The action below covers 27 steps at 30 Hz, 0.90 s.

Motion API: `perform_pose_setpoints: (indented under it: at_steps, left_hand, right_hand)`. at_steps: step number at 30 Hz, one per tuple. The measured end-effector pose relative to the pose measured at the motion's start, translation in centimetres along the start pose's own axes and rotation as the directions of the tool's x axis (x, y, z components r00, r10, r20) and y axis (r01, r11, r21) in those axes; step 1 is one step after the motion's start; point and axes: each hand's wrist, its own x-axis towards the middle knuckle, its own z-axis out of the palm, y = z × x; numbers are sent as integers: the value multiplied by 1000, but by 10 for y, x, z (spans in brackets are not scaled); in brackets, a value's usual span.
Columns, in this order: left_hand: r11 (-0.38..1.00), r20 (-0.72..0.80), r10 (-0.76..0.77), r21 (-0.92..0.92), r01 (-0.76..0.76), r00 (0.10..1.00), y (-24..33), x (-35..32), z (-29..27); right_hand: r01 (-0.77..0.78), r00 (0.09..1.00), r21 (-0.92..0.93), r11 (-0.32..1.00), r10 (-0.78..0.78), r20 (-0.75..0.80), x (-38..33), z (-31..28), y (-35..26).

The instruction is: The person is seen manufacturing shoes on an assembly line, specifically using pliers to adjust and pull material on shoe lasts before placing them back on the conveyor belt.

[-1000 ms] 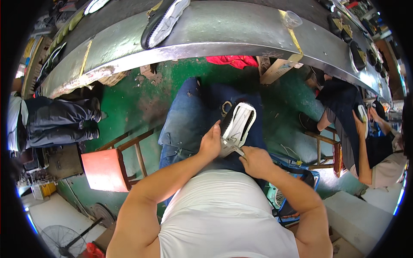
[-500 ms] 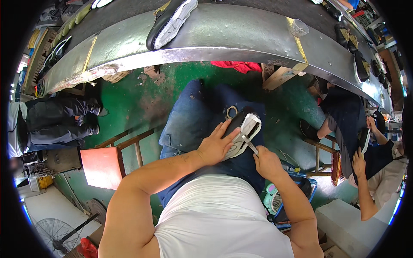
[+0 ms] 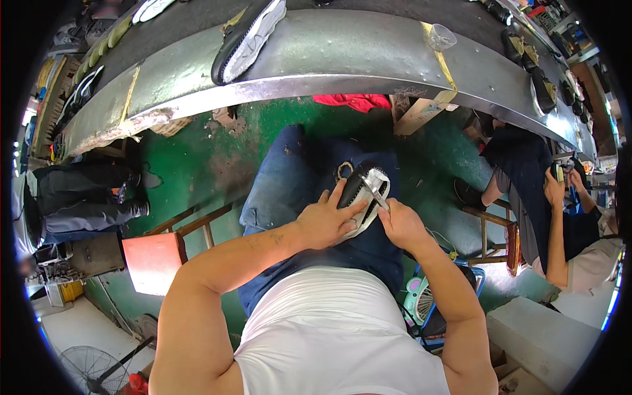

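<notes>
Across my lap lies a black shoe upper [image 3: 353, 188] with a white underside, its toe pointing away from me. My left hand [image 3: 328, 222] holds it from the left, the fingers over its side and edge. In my closed right hand [image 3: 404, 226] is a slim metal hand tool [image 3: 374, 191]; its tip rests at the white underside near the toe. The tool's exact kind is hard to make out. A small yellowish ring [image 3: 340, 172] lies on my dark blue lap cloth [image 3: 375, 257], just beyond the shoe.
Ahead runs a metal-edged bench [image 3: 342, 52] bearing another black and white shoe [image 3: 247, 46] and a clear cup [image 3: 442, 37]. A red-topped stool [image 3: 153, 262] stands left, a small green fan [image 3: 417, 299] right. People are on both sides; one on the right handles something.
The tool's tip has shifted toward the shoe's toe, and my right hand has moved slightly up and left. My left fingers have bent more on the shoe. The right-hand person's hands have risen.
</notes>
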Motion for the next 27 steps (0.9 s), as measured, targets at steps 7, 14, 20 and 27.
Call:
perform_pose_setpoints:
  at_steps: [7, 14, 20, 27]
  left_hand:
    - [614, -159, -370, -781, 112, 916, -12, -23, 54]
    - [767, 163, -205, -586, 262, 965, -18, -30, -2]
    - [897, -467, -91, -423, -132, 880, -13, -49, -93]
    - [586, -449, -180, -763, -271, 875, 0, 20, -112]
  right_hand:
    - [-39, 999, 271, 962, 38, 10, -18, -22, -35]
    - [-96, 987, 176, 980, 70, 147, -37, 6, -17]
    - [-57, 968, 626, 777, 196, -155, -81, 47, 19]
    - [-128, 974, 597, 792, 214, -76, -72, 29, 11]
